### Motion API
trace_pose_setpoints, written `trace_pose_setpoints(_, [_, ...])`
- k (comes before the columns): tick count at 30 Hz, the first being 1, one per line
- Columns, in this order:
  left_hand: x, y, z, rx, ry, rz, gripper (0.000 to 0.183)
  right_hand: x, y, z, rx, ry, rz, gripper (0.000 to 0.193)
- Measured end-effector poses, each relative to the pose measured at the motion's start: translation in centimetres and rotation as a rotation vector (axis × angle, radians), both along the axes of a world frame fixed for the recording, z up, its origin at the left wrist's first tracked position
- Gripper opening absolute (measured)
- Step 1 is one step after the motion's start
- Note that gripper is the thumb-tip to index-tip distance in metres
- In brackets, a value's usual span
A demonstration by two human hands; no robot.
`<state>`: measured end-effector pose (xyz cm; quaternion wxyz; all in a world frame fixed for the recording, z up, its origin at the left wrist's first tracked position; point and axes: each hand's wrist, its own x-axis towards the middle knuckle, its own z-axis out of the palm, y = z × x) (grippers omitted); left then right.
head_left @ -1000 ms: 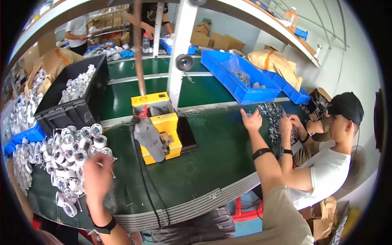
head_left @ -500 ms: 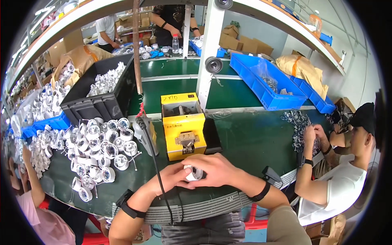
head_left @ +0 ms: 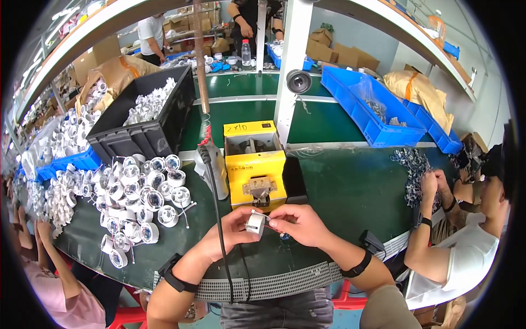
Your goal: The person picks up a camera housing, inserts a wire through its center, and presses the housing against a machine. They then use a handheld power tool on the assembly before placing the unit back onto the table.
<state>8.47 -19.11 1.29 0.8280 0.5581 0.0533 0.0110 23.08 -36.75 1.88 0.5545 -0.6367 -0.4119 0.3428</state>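
Note:
My left hand [head_left: 230,230] and my right hand [head_left: 298,225] meet over the green bench in front of me. Between their fingertips they hold one small white round plastic part [head_left: 255,223]. Just beyond it stands a yellow box-shaped machine [head_left: 255,163] with a metal slot at its front. A hanging power screwdriver [head_left: 211,164] with a black cable dangles to the left of that machine. A heap of similar white round parts [head_left: 139,200] lies on the bench to my left.
A black crate [head_left: 137,131] of white parts stands at the back left, blue bins [head_left: 367,107] at the back right. A person on the right [head_left: 466,241] handles small metal pieces [head_left: 413,167]. Another person's hands [head_left: 33,233] show at the far left. More people stand behind.
One second ago my left hand was at the pile of white parts and my right hand far right. Both have come together in front of the yellow machine, holding a white part.

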Motion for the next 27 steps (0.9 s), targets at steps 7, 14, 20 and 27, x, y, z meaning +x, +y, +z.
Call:
trace_pose_setpoints(7, [0.1,0.1,0.4,-0.340,0.056,-0.105,0.044,-0.2,0.0,0.0,0.138,-0.115,0.022,0.009])
trace_pose_setpoints(14, [0.3,-0.1,0.7,-0.350,0.091,-0.102,0.046,-1.3,0.0,0.4,0.207,-0.519,-0.093,0.010])
trace_pose_setpoints(20, [0.2,-0.2,0.2,-0.376,0.100,-0.109,0.044,-2.0,-0.1,0.7,0.170,-0.578,-0.118,0.010])
trace_pose_setpoints(27, [0.3,-0.7,0.6,-0.391,0.089,-0.045,0.046,-1.8,0.1,0.6,0.271,-0.617,-0.023,0.007])
